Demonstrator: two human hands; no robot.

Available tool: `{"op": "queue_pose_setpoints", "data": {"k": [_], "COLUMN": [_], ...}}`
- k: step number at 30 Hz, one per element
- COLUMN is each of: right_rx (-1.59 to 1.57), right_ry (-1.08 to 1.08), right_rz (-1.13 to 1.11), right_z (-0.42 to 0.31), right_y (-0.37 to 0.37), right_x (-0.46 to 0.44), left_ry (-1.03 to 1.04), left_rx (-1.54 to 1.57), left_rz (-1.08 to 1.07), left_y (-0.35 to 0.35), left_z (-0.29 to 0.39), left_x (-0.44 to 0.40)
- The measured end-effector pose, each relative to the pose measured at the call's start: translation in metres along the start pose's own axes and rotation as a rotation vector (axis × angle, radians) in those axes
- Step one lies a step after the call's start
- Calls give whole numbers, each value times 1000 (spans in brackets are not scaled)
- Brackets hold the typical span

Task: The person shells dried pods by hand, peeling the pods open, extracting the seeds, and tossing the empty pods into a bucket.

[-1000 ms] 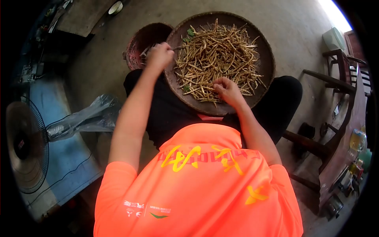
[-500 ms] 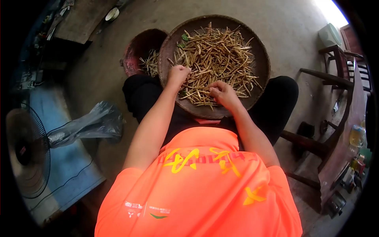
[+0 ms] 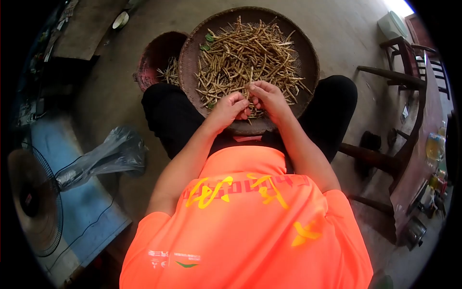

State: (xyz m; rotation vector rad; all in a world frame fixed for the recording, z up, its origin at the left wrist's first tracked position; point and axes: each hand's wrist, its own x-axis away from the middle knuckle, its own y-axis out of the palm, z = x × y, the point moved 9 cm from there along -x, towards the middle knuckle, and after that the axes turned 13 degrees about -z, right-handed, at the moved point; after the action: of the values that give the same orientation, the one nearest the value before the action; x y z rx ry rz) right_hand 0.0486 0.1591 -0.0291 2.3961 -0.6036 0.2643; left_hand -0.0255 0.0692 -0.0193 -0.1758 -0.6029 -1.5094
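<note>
A round woven tray (image 3: 308, 55) rests over my knees, heaped with dry tan bean pods (image 3: 250, 53). Near the tray's front edge my two hands meet. My right hand (image 3: 270, 99) is closed, pinching one bean pod (image 3: 250, 75) that points up away from me. My left hand (image 3: 230, 110) is closed beside it, its fingertips on the lower part of that same pod. The fingers hide much of the pod's lower end.
Left behind the tray stands a reddish basin (image 3: 148, 62) with pod husks (image 3: 169, 73). A fan (image 3: 36, 200) and a plastic bag (image 3: 108, 156) are at the left, by a blue-topped table (image 3: 91, 212). Wooden chairs (image 3: 404, 55) stand right.
My left hand has moved from the tray's left side to the right and nearer me, meeting my right hand. A pod now stands up between the fingers. The view has shifted slightly.
</note>
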Motion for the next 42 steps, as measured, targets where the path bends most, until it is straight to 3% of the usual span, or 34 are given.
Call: {"op": "queue_pose_setpoints", "data": {"k": [3, 5, 14, 26, 31, 34, 41, 42], "right_rx": [-4, 13, 32, 194, 306, 279, 225, 189], "right_ry": [27, 49, 91, 99, 93, 66, 62, 75], "right_rz": [0, -2, -30, 40, 115, 153, 162, 171], "right_z": [6, 8, 15, 26, 31, 31, 32, 32], "right_y": [-4, -2, 5, -6, -13, -13, -12, -11], "right_x": [-1, 0, -1, -6, -8, -6, -5, -3], "left_ry": [17, 207, 229, 207, 320, 338, 320, 255], "left_rx": [94, 116, 173, -297, -681, -732, -678, -480], "left_rz": [-12, 77, 205, 369, 488, 516, 503, 442], "left_y": [6, -1, -14, -12, -10, -9, -8, -8], "left_z": [-8, 1, -4, 5, 16, 17, 15, 12], "left_x": [-4, -2, -2, 0, 5, 5, 4, 3]}}
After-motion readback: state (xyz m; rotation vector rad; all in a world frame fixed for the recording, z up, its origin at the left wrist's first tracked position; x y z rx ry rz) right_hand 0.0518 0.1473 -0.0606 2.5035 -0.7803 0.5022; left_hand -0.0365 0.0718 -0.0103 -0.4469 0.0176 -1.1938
